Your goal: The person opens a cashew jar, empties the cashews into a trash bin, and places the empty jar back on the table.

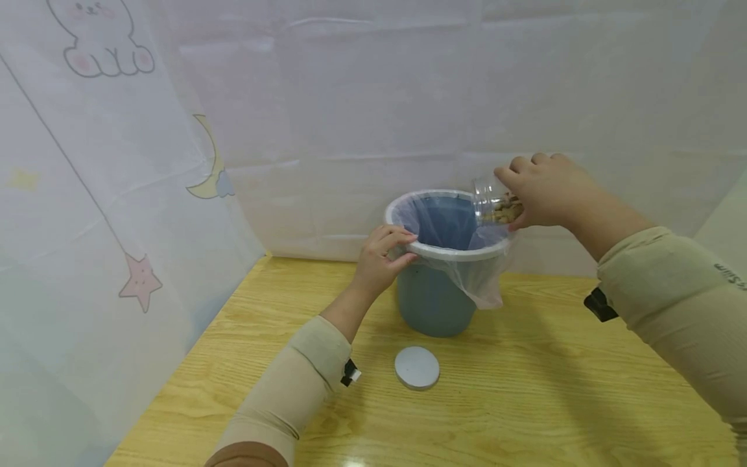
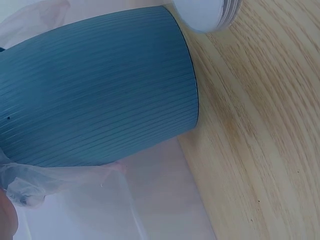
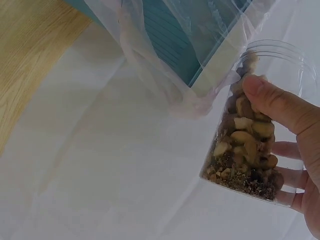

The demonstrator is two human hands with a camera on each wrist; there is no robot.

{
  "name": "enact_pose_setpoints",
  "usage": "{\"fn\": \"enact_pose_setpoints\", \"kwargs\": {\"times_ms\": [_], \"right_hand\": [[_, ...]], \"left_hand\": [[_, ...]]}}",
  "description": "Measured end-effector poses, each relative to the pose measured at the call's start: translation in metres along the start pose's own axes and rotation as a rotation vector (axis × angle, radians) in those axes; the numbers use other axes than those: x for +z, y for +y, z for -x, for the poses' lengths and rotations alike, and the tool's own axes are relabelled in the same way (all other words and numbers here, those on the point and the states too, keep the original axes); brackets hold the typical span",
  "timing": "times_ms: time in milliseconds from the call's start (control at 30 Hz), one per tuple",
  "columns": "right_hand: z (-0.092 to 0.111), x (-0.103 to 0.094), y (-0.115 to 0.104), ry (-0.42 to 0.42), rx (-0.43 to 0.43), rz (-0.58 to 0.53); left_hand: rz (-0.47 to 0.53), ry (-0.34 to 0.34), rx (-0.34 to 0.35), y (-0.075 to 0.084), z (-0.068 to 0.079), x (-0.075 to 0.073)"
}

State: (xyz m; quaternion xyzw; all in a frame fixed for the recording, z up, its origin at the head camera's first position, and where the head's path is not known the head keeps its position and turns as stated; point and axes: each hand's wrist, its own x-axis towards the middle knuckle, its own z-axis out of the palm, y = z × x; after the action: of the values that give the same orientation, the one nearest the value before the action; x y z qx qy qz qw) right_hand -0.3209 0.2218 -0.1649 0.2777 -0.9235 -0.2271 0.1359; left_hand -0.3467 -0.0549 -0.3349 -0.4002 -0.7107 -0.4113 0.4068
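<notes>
A blue-grey trash bin (image 1: 434, 301) with a white rim and a clear plastic liner stands on the wooden table. My left hand (image 1: 378, 259) grips its rim at the near left, fingers over the top and thumb below. In my right hand (image 1: 551, 194) is a clear jar (image 1: 486, 201), tipped on its side with its mouth over the bin's right rim. The right wrist view shows mixed nuts (image 3: 247, 140) and small crumbs lying along the jar's lower side, thumb and fingers wrapped round it. The liner (image 3: 145, 75) hangs loosely outside the bin.
A round white lid (image 1: 417, 367) lies on the table (image 1: 513, 389) in front of the bin. Behind the bin hangs a pale sheet (image 1: 350, 117), and a printed one (image 1: 87, 194) covers the left side.
</notes>
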Motion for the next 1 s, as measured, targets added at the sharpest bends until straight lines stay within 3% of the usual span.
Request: {"fn": "enact_pose_setpoints", "kwargs": {"times_ms": [267, 667, 1000], "right_hand": [[-0.0023, 0.0020, -0.0019, -0.025, 0.009, 0.007], [-0.0017, 0.0039, -0.0012, 0.030, -0.012, 0.023], [-0.0008, 0.0007, -0.0036, 0.027, -0.024, 0.041]], "left_hand": [[-0.004, -0.002, -0.007, -0.0006, 0.0006, -0.0002], [0.000, 0.004, 0.002, -0.0002, 0.0005, 0.0004], [0.004, 0.014, 0.008, -0.0022, 0.0002, 0.0015]]}}
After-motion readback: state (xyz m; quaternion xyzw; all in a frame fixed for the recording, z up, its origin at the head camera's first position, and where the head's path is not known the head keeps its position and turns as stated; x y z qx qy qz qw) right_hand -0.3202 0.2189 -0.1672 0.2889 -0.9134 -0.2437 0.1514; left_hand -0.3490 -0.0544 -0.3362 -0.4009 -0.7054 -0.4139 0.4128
